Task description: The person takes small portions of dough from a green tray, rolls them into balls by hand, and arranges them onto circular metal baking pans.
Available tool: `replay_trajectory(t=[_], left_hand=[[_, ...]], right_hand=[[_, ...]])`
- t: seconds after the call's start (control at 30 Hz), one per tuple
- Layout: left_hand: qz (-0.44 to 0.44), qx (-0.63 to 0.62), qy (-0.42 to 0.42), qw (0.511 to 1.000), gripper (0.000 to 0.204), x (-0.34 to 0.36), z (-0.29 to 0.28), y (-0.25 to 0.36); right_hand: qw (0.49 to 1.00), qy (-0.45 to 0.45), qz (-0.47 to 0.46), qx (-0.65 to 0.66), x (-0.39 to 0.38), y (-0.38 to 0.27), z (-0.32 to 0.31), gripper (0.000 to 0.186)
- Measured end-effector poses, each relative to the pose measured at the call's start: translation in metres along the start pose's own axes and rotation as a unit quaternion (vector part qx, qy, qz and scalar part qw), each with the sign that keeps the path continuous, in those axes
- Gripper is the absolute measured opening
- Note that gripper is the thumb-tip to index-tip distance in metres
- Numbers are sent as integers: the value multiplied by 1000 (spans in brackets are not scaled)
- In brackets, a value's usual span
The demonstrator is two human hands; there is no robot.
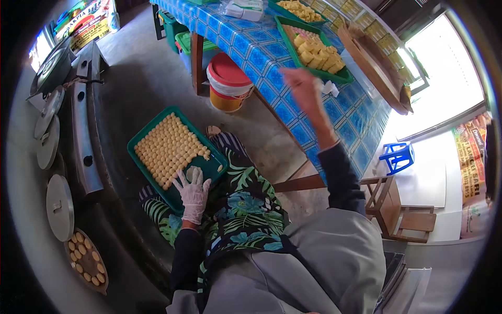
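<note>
Lettering marked a red-and-cream banner (473, 165). Between the legs (246, 204), a green rectangular plastic tray (212, 170) of beige dough balls (168, 146) ran lengthwise upper-left to lower-right. White-gloved left hand (193, 198): fingers spread above it. Bare right hand (306, 93): blurred, grip unclear.

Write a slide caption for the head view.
Gloved left hand over a green tray of round pieces; blurred right hand over a blue-checked table.

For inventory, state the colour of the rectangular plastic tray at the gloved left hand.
The tray is green: head view.
</note>
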State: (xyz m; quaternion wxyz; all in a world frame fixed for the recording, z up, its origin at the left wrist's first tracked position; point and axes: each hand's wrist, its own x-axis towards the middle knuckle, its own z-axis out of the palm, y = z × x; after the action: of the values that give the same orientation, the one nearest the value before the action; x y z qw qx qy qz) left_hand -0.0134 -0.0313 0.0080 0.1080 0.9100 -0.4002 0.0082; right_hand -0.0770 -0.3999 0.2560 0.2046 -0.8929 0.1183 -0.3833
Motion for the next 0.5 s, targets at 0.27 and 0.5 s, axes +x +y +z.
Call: replay_trajectory(t=[0.27,0.5], left_hand=[[-61,-135,61,987,39,1,31,28],[-183,-21,52,981,16,-15,27,-5]], right_hand=[[933,218,249,-142,57,250,-204,27],[902,78,249,-343,40,213,-116,56]])
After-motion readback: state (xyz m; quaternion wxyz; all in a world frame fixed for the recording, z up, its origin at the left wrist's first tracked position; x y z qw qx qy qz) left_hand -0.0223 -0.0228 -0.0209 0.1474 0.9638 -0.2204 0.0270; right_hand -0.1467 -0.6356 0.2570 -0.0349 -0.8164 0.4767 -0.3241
